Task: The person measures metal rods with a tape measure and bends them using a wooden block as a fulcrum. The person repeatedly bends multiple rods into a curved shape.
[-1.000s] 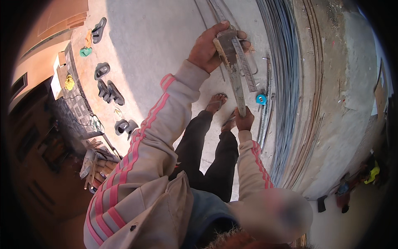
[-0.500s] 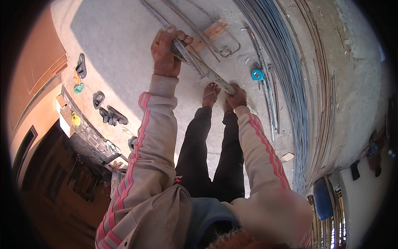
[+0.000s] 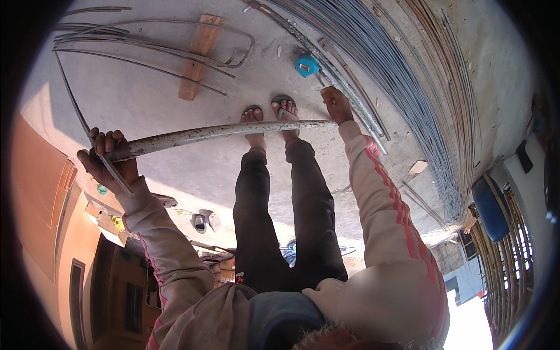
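Note:
My left hand, at the left, is closed round one end of a long, worn, pale metal pipe. A thin ribbed steel bar passes through the same grip. The pipe runs across in front of my shins to my right wrist. My right hand has curled fingers and lies beside the pipe's other end; what it grips, if anything, is hidden. Beyond the left hand, bent steel bars lie on the floor, partly over a wooden board.
A blue tape measure lies near the right hand, beside metal pipes on the concrete floor. A long bundle of steel rods stretches along the right. My sandalled feet stand just beyond the pipe. A loose sandal lies at lower left.
The pipe has swung from a steep slant to lying nearly crosswise. My left hand has moved left and nearer, bringing the ribbed bar along. The whole view has shifted too.

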`<state>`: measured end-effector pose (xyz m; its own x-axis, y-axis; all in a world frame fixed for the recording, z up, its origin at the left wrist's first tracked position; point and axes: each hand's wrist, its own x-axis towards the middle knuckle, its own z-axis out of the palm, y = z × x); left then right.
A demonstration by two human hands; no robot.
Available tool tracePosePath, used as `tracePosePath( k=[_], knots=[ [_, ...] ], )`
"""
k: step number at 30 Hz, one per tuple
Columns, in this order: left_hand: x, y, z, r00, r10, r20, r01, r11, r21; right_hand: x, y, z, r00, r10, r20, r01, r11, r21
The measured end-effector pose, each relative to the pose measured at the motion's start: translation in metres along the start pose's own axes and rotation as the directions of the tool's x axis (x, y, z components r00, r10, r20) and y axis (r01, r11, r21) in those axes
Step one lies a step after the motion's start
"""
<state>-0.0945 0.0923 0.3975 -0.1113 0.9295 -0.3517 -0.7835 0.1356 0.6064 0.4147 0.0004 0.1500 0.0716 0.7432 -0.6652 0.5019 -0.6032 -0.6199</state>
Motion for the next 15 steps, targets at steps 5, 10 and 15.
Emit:
tracePosePath(
  k=[5, 10, 15],
  knots=[
    [-0.009, 0.012, -0.01, 0.999, 0.011, -0.045, -0.009, 0.999, 0.044, 0.048, 0.118, -0.049, 0.982, 0.124, -0.14, -0.187, 0.654, -0.733],
    [-0.011, 0.011, -0.001, 0.989, 0.062, -0.133, -0.044, 0.991, 0.129, 0.086, 0.141, -0.029, 0.991, -0.078, -0.108, -0.01, 0.764, -0.645],
    [-0.009, 0.002, 0.008, 0.99, 0.093, -0.108, -0.073, 0.982, 0.173, 0.095, 0.141, -0.037, 0.998, -0.054, 0.02, 0.051, 0.659, -0.75]
  ],
)
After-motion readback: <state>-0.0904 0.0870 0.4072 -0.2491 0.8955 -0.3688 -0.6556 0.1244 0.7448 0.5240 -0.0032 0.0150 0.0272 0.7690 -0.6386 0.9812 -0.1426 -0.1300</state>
